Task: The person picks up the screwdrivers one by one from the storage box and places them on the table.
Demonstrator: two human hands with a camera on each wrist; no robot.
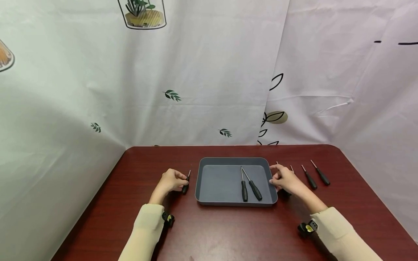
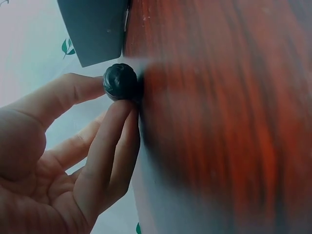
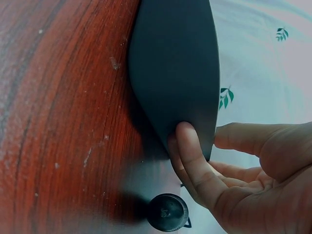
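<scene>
In the head view my left hand (image 1: 172, 181) pinches the black handle of a small screwdriver (image 1: 185, 187) left of the tray, its shaft pointing away from me. The left wrist view shows the handle's round end (image 2: 120, 82) between thumb and fingers, close to the tabletop. My right hand (image 1: 285, 178) grips the right wall of a grey rectangular tray (image 1: 215, 203). In the right wrist view its fingers (image 3: 187, 141) lie on the outer wall and the thumb is at the rim. Inside the tray lie two black-handled screwdrivers, one straight (image 1: 244, 190) and one slanted (image 1: 255, 190), shaft tips close together.
Right of the tray lie more screwdrivers, including two in plain sight (image 1: 309, 178) (image 1: 321, 174); others are partly hidden by my right hand. The dark red wooden table (image 1: 215, 232) ends at a pale printed cloth (image 1: 196, 72) behind and at the sides.
</scene>
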